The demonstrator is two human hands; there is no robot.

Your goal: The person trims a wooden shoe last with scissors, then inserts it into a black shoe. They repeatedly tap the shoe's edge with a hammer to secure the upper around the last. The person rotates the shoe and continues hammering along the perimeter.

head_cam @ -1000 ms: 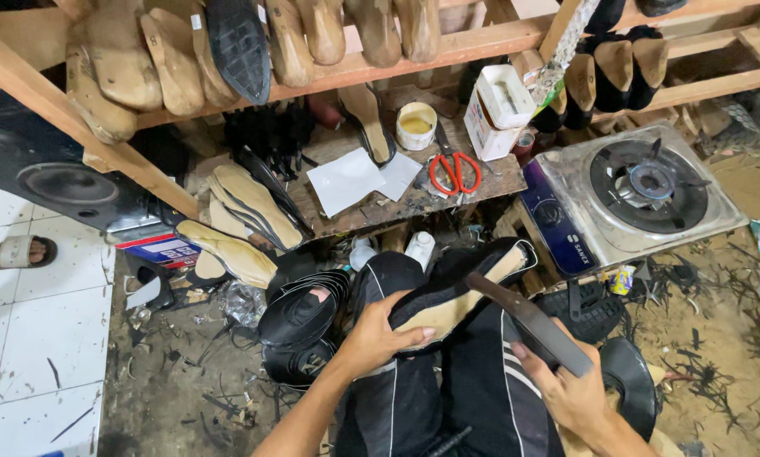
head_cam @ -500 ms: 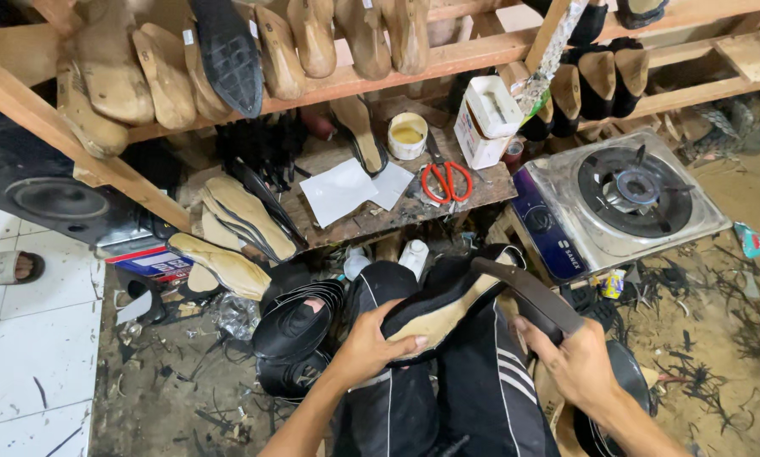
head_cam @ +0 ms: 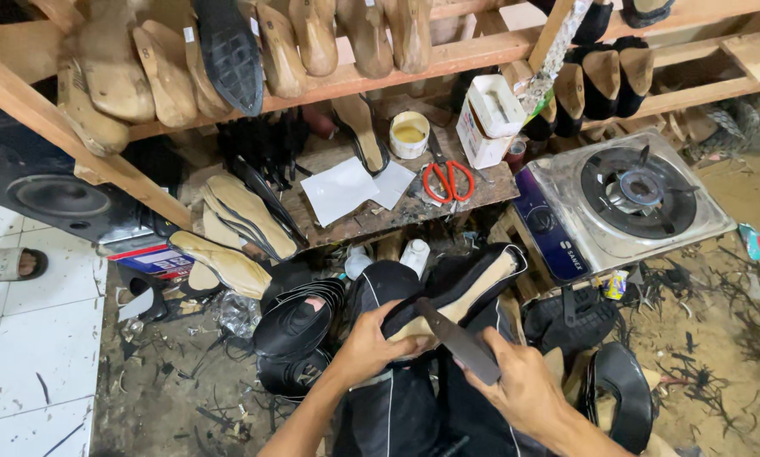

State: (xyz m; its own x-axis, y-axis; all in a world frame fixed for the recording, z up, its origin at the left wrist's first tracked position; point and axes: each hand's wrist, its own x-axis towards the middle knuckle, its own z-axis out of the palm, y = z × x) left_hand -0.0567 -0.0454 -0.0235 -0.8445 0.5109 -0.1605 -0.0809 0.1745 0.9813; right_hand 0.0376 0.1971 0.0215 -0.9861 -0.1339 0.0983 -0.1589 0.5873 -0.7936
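My left hand (head_cam: 371,345) grips the near end of a black shoe upper on a last with a pale beige sole (head_cam: 464,284), held sole-up over my knees in black trousers. My right hand (head_cam: 522,388) holds a long dark flat blade-like tool (head_cam: 458,338), its tip lying against the shoe's near end by my left fingers. Both hands sit low in the middle of the head view.
A low wooden board holds red-handled scissors (head_cam: 447,179), white paper (head_cam: 339,191), a small tub of yellow glue (head_cam: 409,134) and a white box (head_cam: 490,120). A single-burner gas stove (head_cam: 625,203) stands right. Wooden lasts (head_cam: 312,34) hang on the rack above. Insoles (head_cam: 244,218), black soles (head_cam: 299,317), scraps on the floor.
The tool in my right hand has come left and down onto the shoe's near end. The shoe has shifted slightly toward me.
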